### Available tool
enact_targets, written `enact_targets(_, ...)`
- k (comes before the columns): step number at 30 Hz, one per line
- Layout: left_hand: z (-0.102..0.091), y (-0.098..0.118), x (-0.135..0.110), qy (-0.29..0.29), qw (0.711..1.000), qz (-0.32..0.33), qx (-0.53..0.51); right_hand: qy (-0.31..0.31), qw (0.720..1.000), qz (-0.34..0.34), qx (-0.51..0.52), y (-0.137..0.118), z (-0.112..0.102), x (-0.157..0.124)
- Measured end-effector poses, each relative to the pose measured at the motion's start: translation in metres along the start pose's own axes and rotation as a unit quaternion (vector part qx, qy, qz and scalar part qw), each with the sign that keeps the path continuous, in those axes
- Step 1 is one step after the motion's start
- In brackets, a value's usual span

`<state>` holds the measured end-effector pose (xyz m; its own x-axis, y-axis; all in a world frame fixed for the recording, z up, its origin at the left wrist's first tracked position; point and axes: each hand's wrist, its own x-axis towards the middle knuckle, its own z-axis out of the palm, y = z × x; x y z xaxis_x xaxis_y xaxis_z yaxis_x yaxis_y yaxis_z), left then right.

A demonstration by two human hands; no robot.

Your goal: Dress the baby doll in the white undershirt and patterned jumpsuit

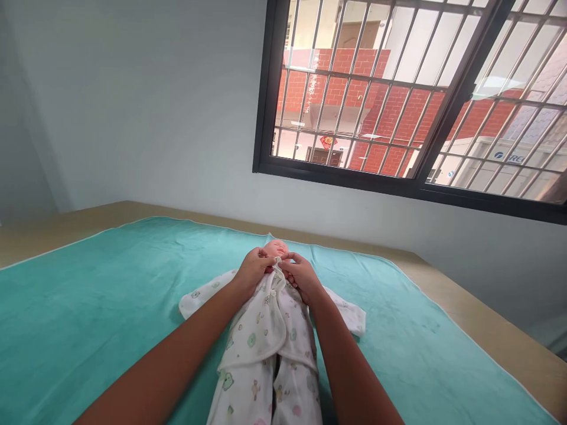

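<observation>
A baby doll [277, 247] lies on its back, its head toward the wall. It wears a white patterned baby top [261, 333] with sleeves spread to both sides, over matching baby trousers [254, 392]. My left hand [254, 271] and my right hand [302, 276] meet at the doll's neck, fingertips pinching the collar of the top from either side. A small fastening shows on the front flap below the collar. My fingers hide the doll's neck and part of the neckline.
A turquoise cloth [110, 289] covers most of the wooden table [487, 319]. Behind it rises a pale wall [155, 118] with a dark-framed, barred window [336, 174] at the upper right.
</observation>
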<state>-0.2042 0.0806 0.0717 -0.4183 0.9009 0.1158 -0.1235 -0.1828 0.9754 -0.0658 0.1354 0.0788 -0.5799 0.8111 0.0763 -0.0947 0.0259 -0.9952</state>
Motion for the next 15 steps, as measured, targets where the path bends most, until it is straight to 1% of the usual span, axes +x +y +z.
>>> enact_targets(8, -0.0056, 0.0012, 0.0018, -0.033, 0.999, -0.012, -0.016, -0.006, 1.000, -0.002, -0.018, -0.0019, 0.0015, 0.0002)
enact_targets(12, -0.0040, 0.0044, -0.0013, -0.047, 0.999, -0.004, 0.010, -0.003, 1.000, -0.005, -0.018, -0.0004, 0.0015, 0.0009)
enact_targets(15, -0.0003, 0.0032, -0.0015, -0.032, 0.998, 0.020, 0.051, 0.002, 1.000, -0.008, -0.014, 0.0040, -0.0009, 0.0035)
